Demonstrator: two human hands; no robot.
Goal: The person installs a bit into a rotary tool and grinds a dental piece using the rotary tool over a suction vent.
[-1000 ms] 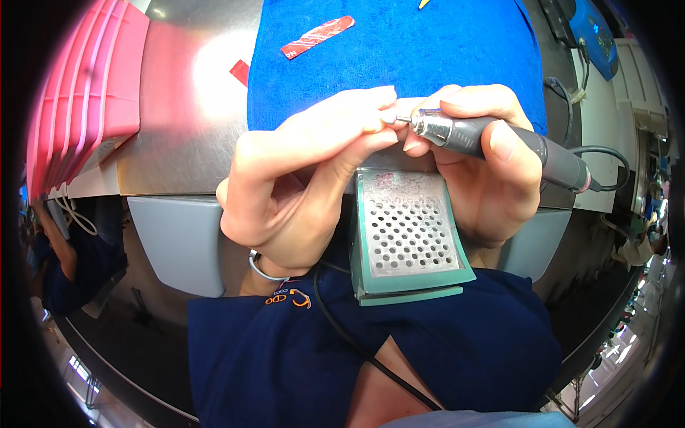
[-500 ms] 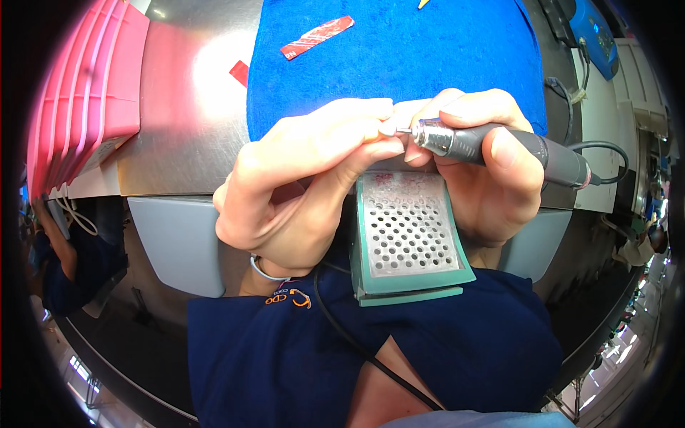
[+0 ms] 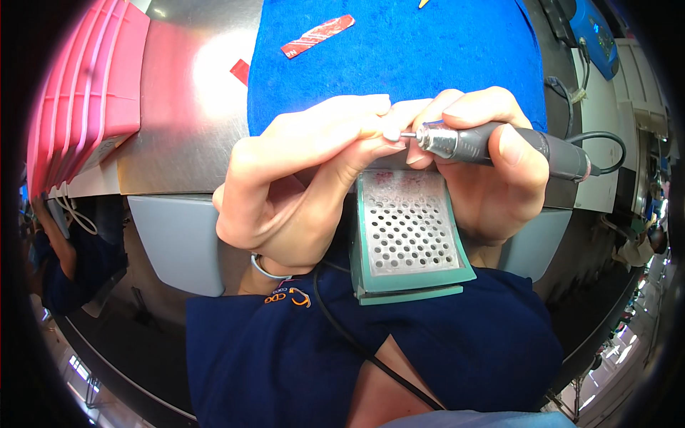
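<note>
Two bare hands meet over the near edge of a blue towel (image 3: pixel 399 53); the right hand (image 3: pixel 499 167) is closed around a black, metal-nosed rotary handpiece (image 3: pixel 472 143), its slim bit (image 3: pixel 409 135) pointing toward the fingertips of the left hand (image 3: pixel 285 167); those fingertips are pinched together on what appears to be a small pale piece (image 3: pixel 392 133), so largely covered by the fingers that its shape cannot be told; the piece sits at the bit's tip, above the far end of a green-framed stand with a perforated metal plate (image 3: pixel 414 265); a black cord (image 3: pixel 622 148) loops from the handpiece's rear at right.

Beyond the hands, a red-and-white strip (image 3: pixel 317 36) lies slanted on the towel, a red scrap (image 3: pixel 240 71) just beside its left edge on the steel tabletop (image 3: pixel 171 153); ribbed pink bins (image 3: pixel 114 78) stand at far left, a blue device (image 3: pixel 596 39) at upper right; at the left rim, another person's forearm (image 3: pixel 63 250) is in view.
</note>
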